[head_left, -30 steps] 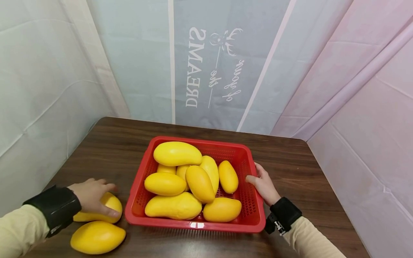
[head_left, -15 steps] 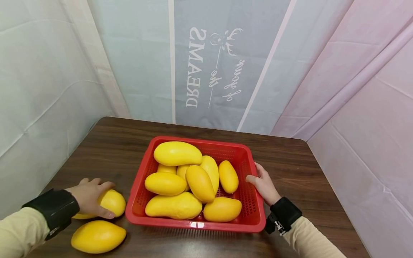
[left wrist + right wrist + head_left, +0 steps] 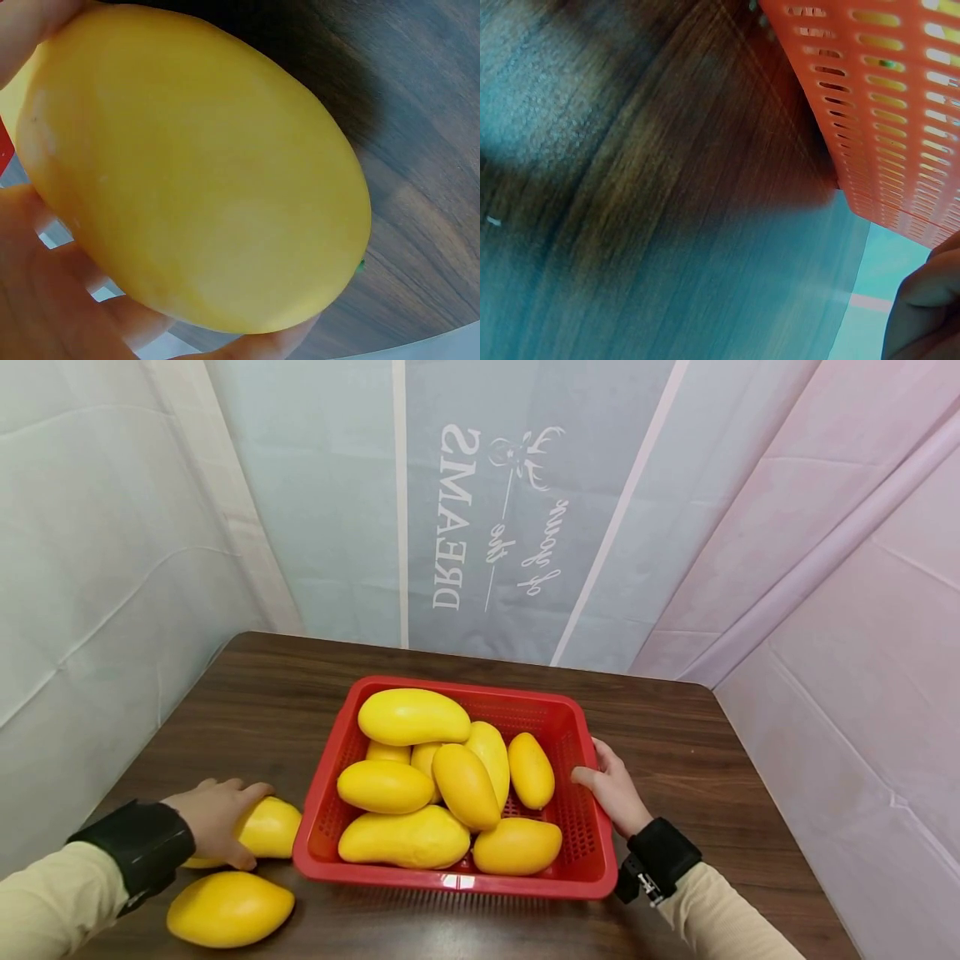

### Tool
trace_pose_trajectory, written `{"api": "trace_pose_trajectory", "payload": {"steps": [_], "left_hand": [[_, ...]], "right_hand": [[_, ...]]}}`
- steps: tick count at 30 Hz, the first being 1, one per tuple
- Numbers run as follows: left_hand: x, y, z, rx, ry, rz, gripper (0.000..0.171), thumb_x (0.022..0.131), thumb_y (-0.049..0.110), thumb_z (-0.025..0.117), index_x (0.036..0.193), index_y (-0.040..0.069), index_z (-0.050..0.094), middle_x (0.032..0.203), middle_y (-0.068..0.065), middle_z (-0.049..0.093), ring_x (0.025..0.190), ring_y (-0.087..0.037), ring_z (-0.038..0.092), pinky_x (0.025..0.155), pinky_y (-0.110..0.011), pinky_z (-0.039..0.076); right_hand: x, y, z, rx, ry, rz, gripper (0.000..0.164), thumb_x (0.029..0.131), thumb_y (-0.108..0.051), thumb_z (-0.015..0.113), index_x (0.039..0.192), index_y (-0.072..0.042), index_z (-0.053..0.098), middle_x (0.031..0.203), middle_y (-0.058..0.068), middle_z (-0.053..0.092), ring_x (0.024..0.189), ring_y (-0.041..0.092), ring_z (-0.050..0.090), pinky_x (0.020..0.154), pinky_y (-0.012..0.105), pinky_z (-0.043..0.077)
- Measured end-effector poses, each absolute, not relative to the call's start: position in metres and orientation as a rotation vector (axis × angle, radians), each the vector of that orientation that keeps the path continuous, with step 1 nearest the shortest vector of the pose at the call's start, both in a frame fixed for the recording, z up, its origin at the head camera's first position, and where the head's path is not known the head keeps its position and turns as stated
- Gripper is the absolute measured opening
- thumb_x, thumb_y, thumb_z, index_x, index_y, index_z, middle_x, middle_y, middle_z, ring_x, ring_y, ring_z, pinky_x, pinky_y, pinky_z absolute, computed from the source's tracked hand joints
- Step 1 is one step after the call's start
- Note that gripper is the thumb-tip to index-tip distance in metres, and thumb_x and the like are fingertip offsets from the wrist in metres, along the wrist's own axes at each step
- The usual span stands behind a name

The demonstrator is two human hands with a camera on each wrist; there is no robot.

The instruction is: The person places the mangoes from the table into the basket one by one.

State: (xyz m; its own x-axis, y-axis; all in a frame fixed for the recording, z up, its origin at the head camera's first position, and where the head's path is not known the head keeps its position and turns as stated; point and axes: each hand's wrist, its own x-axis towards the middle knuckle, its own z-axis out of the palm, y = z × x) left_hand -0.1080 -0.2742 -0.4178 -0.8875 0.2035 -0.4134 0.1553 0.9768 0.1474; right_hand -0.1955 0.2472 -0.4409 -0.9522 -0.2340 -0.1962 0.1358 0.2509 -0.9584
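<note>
At the left of the head view my left hand (image 3: 213,817) curls over a yellow mango (image 3: 225,165), thumb on one side and fingers on the other. Past the fingertips, yellow skin reaches the left wall of a red plastic basket (image 3: 390,878); a smaller yellow patch shows below the palm. Whether both belong to one fruit I cannot tell. My right hand (image 3: 615,789) grips the basket's right rim, thumb inside; its fingers lie mostly hidden outside the wall. Several mangoes fill the basket, among them a long one (image 3: 405,838) at the front and one (image 3: 531,771) near the right side.
Just in front of my left hand, another mango (image 3: 230,910) lies on the dark wooden table (image 3: 675,727). Pale curtains (image 3: 322,502) hang behind the table and on both sides. Table surface shows behind and right of the basket.
The yellow fruit by my left hand has shifted right, up to the basket, and my left hand has edged slightly right. My right hand and the basket stay nearly still.
</note>
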Motion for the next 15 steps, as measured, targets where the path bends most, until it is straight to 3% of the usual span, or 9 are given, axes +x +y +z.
{"api": "trace_pose_trajectory", "payload": {"steps": [15], "left_hand": [[-0.112, -0.265, -0.407, 0.205, 2.758, 0.097, 0.090, 0.058, 0.056, 0.082, 0.131, 0.011, 0.053, 0.104, -0.016, 0.060, 0.076, -0.027, 0.056, 0.062, -0.049, 0.051]], "right_hand": [[-0.194, 0.247, -0.440, -0.103, 2.205, -1.773, 0.065, 0.095, -0.006, 0.049, 0.154, -0.004, 0.020, 0.142, 0.029, 0.045, 0.111, 0.034, 0.066, 0.085, 0.048, 0.058]]}}
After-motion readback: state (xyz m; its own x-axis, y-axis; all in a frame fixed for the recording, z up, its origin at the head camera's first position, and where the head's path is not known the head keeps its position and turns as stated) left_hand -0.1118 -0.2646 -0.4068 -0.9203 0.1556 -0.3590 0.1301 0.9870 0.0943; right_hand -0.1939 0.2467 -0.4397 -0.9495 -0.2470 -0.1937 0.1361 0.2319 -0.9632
